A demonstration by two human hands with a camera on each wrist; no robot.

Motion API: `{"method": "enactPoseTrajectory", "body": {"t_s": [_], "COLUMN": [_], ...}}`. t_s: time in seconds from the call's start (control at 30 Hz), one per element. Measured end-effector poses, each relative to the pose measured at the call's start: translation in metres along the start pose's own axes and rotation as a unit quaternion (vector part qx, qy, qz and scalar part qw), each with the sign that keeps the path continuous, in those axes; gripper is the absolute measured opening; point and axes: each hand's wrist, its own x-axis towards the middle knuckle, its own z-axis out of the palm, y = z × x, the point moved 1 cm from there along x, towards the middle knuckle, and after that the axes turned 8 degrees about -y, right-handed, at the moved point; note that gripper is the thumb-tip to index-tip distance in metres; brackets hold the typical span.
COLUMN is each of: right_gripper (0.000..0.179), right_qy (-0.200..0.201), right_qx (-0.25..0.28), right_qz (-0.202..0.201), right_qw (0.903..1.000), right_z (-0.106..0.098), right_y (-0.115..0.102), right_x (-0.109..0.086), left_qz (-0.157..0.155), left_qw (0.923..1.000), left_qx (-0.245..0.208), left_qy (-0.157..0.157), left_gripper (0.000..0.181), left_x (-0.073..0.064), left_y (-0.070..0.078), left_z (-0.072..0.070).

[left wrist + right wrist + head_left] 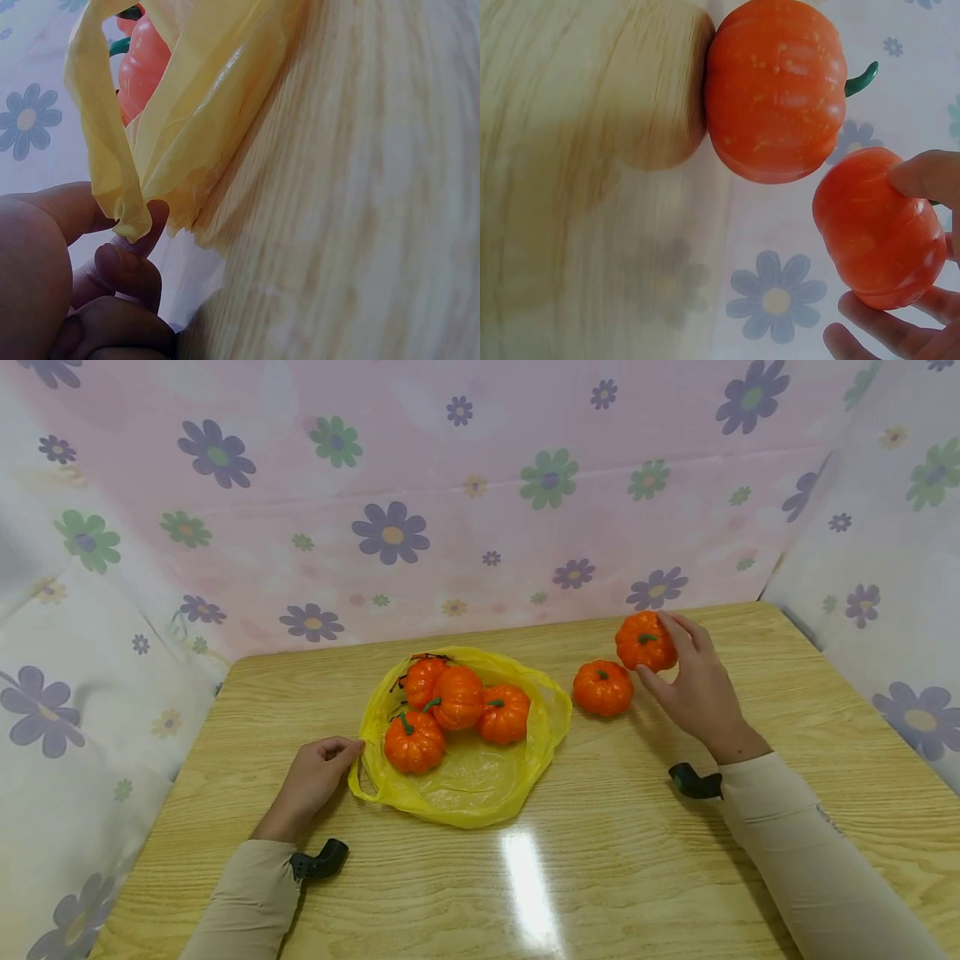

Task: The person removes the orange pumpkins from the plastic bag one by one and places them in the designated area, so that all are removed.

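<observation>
A yellow plastic bag (480, 802) lies spread on the table with its mouth turned upward. Several small orange pumpkins (415, 745) with green stems sit inside it, clustered toward its far left part. My left hand (309, 787) pinches the bag's left edge between thumb and fingers; the left wrist view shows the yellow film (112, 172) at the fingertips. At the back right, my right hand (701, 697) grips another orange pumpkin (643, 642) by its sides, clear of the table in the right wrist view. Just left of it, a loose pumpkin (603, 688) stands on the wood.
The wood-grain table (600, 860) reaches back to a flowered cloth (465, 560), and similar cloth hangs on both sides. Dark thin strands (401, 683) show at the bag's far left inside. A black wrist device (321, 860) sits on each sleeve.
</observation>
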Motion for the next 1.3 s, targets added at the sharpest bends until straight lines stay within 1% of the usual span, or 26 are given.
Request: {"method": "enactPoseTrajectory", "body": {"t_s": [0.43,0.77,1.0,1.3], "right_gripper": [0.079,0.079,0.079,0.080], "right_qy": [-0.023,-0.062,-0.083,-0.126], "right_qx": [-0.006,-0.009,-0.011,-0.013], "right_qz": [0.024,0.056,0.072,0.100], "right_qw": [0.9994,0.9965,0.9938,0.9868], "right_z": [0.002,0.003,0.003,0.003], "right_y": [0.009,0.017,0.018,0.026], "right_x": [-0.001,0.000,0.000,0.000], "left_qz": [-0.001,-0.001,0.002,-0.001], "left_qw": [1.0000,1.0000,1.0000,0.9999], "left_qx": [0.003,0.005,0.007,0.010], "left_qy": [0.001,-0.001,0.000,0.003], "left_gripper": [0.042,0.044,0.043,0.043], "left_x": [0.000,-0.001,-0.001,-0.001], "left_y": [0.000,0.001,0.001,0.001], "left_z": [0.000,-0.001,-0.001,-0.001]}}
